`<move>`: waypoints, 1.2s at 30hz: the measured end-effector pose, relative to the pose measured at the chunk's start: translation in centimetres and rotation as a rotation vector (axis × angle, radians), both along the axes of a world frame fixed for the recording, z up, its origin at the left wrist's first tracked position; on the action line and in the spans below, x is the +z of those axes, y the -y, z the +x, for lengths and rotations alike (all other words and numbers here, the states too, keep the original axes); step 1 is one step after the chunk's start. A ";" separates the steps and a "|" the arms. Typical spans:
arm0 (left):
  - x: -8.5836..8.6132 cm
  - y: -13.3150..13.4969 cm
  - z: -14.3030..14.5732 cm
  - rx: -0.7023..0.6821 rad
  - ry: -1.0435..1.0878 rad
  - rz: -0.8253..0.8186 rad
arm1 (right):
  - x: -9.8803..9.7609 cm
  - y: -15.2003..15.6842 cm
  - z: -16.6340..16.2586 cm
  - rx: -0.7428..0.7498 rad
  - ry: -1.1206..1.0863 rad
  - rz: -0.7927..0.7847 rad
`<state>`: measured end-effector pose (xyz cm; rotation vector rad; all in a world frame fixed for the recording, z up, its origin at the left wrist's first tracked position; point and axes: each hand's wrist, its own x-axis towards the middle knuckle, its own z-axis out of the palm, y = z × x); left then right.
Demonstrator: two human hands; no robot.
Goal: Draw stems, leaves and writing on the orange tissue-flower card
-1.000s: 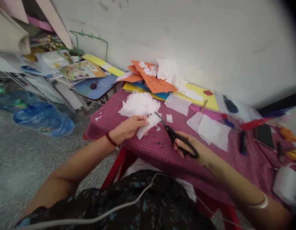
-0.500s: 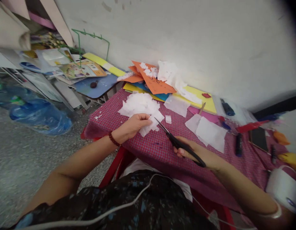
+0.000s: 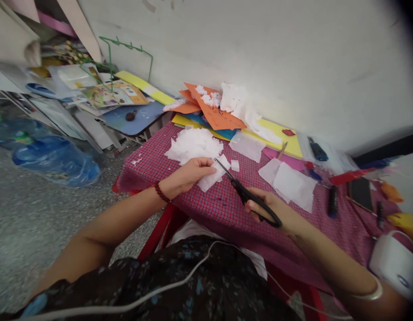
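My left hand (image 3: pixel 194 173) pinches a small piece of white paper (image 3: pixel 222 164) between thumb and fingers. Gripped in my right hand (image 3: pixel 264 203) is a pair of black-handled scissors (image 3: pixel 241 189), whose blades point away to the left and lie at the paper's edge. Whether the blades are fully closed on the paper is too small to tell. Just beyond my left hand lies a heap of white paper scraps (image 3: pixel 194 143). A little square of paper (image 3: pixel 235 165) rests to the right of the blades.
A red checked cloth (image 3: pixel 153 162) covers the table. Orange card (image 3: pixel 216 111) with white scraps leans at the wall. White sheets (image 3: pixel 295 186), a black marker (image 3: pixel 333 201) and a dark phone-like object (image 3: pixel 360 194) lie right. A blue stool (image 3: pixel 136 120) and plastic bottles (image 3: pixel 55 160) stand left.
The scissors and my right hand have shifted slightly up and left, with the blades now over the paper's edge. My left hand has edged slightly right, still pinching the paper.
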<state>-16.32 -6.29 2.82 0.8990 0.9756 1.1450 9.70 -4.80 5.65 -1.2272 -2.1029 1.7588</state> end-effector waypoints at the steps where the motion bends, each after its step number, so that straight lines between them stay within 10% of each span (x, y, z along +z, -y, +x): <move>1: 0.0 0.1 0.0 0.004 0.021 -0.012 | -0.1 0.0 0.0 -0.024 0.008 0.000; 17: -0.3 0.0 -0.7 0.091 0.061 0.007 | 1.2 0.0 1.8 0.208 0.019 0.016; 36: 0.2 0.1 0.9 -0.024 0.003 0.024 | 0.8 0.1 0.5 0.072 -0.029 0.045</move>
